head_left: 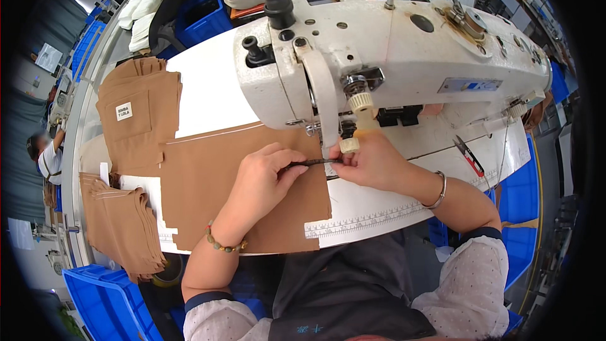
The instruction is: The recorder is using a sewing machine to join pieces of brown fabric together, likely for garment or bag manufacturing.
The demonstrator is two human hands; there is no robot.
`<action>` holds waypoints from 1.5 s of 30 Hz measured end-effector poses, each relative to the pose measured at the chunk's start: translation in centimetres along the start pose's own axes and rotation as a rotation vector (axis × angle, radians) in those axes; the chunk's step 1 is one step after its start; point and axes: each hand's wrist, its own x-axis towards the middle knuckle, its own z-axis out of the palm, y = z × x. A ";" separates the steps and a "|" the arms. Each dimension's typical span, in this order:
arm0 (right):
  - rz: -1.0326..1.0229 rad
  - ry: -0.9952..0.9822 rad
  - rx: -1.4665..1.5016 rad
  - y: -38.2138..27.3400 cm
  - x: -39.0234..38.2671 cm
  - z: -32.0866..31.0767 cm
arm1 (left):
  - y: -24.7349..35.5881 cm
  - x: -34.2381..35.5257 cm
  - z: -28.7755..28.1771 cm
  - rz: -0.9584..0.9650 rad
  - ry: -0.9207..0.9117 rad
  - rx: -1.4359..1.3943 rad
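Note:
A large brown fabric panel (202, 183) lies flat on the white sewing table, its right part beside the needle end of a white sewing machine (391, 44). Over the panel, my left hand (262, 177) pinches one end of a thin dark strip (314, 162). The other end sits between the fingertips of my right hand (369, 161), just below the machine's needle area. Between my two hands the strip runs nearly straight. Its exact kind is too small to make out, and the fingers hide its ends.
Stacked brown pieces, one a pocket piece (132, 117) with a white label, lie left; more cut pieces (123, 221) hang over the edge. Red-handled thread snips (470, 156) rest right. A measuring tape (379, 218) follows the near edge. Blue crates (110, 303) stand below.

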 end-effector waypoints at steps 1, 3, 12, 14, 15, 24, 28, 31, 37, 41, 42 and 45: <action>-0.018 0.001 0.003 0.1 0.0 0.0 | 0.0 0.0 0.1 -0.005 0.005 -0.006; -0.004 0.005 0.023 0.2 0.0 0.1 | 0.0 0.0 0.1 -0.010 0.009 -0.013; -0.002 0.022 0.024 0.3 0.1 0.2 | 0.4 0.0 0.1 -0.003 0.036 -0.008; 0.005 0.019 0.024 0.3 0.1 0.2 | 0.5 0.1 0.0 -0.005 0.029 -0.004; 0.001 0.022 0.029 0.3 0.1 0.3 | 0.5 0.0 0.0 -0.006 0.030 -0.004; 0.014 0.017 0.083 0.5 0.2 0.4 | 0.3 -0.2 0.1 -0.026 0.008 0.016; 0.099 -0.107 0.184 0.2 0.2 -0.2 | 1.7 0.3 0.0 0.130 0.095 0.089; 0.236 -0.288 0.434 0.7 0.2 -0.3 | 1.8 0.2 0.2 0.141 0.015 -0.008; 0.348 -0.334 0.592 -1.1 0.4 -1.4 | 0.8 -0.3 0.3 -0.217 -0.218 -0.457; 0.150 -0.208 0.225 -0.2 0.4 -2.2 | -0.5 0.1 -0.4 -0.405 -0.269 -0.650; 0.013 -0.236 -0.030 -0.6 0.3 -2.7 | -0.6 0.1 -0.6 -0.415 -0.260 -0.666; -0.387 -0.240 -0.312 -0.4 0.0 -2.2 | -0.7 -0.1 -1.3 -0.393 -0.212 -0.644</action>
